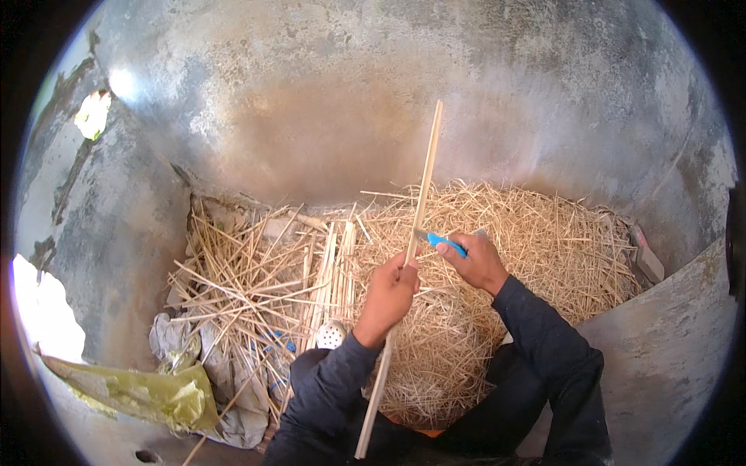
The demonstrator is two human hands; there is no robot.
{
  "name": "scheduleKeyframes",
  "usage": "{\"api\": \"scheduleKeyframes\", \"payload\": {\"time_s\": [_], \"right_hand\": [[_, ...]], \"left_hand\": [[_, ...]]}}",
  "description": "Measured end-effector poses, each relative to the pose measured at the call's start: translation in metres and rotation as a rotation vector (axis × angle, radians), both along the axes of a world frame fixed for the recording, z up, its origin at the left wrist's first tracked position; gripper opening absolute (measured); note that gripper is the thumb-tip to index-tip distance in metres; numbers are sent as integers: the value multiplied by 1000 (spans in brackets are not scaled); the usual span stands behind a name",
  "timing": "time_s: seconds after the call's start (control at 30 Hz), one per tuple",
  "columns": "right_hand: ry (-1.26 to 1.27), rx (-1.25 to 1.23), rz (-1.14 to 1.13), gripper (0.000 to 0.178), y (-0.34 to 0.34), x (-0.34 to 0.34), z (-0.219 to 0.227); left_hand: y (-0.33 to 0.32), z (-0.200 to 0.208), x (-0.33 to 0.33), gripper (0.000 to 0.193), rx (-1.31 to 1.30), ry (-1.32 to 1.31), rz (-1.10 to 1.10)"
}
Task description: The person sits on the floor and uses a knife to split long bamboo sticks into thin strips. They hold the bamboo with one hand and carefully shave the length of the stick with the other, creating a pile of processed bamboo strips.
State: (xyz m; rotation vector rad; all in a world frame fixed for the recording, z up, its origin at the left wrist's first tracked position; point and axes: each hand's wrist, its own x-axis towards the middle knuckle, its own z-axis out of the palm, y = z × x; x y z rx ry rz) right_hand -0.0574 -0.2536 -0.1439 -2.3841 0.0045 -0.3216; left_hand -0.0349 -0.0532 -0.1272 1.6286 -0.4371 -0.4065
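Observation:
A long, pale strip that looks like split bamboo point(429, 167) stands tilted in front of me, its upper end leaning slightly right. My left hand point(387, 299) is closed around it near the middle, and its lower end reaches down over my lap. In my right hand point(475, 262) is a knife with a blue handle point(448, 245), gripped with the fingers wrapped round it. The short blade points left and meets the strip just above my left hand. My right fingers partly hide the handle.
Curled shavings point(536, 248) heap up ahead and right. Loose thin sticks point(241, 272) lie crisscrossed at left, beside straight pale strips point(330, 268). Nearer are a white perforated object point(330, 335), yellowish plastic sheeting point(148, 392) and a grey cloth point(241, 419). A stained wall point(311, 101) stands behind.

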Motion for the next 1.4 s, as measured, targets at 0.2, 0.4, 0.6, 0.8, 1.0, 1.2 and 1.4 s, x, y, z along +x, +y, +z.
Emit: {"api": "scheduleKeyframes", "payload": {"time_s": [0.2, 0.4, 0.6, 0.8, 1.0, 1.2, 1.4], "right_hand": [[-159, -297, -37, 71, 13, 12, -4], [-199, -334, -31, 76, 21, 13, -20], [-85, -251, -94, 76, 5, 21, -9], [-290, -373, 8, 76, 15, 4, 3], [-14, -348, -509, 81, -93, 22, -26], [-133, -357, 55, 83, 4, -35, -30], [-13, -423, 181, 76, 41, -71, 3]], "left_hand": [[5, 0, -14, 22, 48, -162, -20], [21, 14, -14, 30, 120, -73, -63], [35, 13, -30, 30, 170, -189, -104], [59, 27, -54, 29, 299, -226, -86], [86, 25, -117, 35, 354, -109, -250], [93, -3, -130, 34, 227, 57, -79], [85, 16, -141, 38, 158, 122, -34]]}}
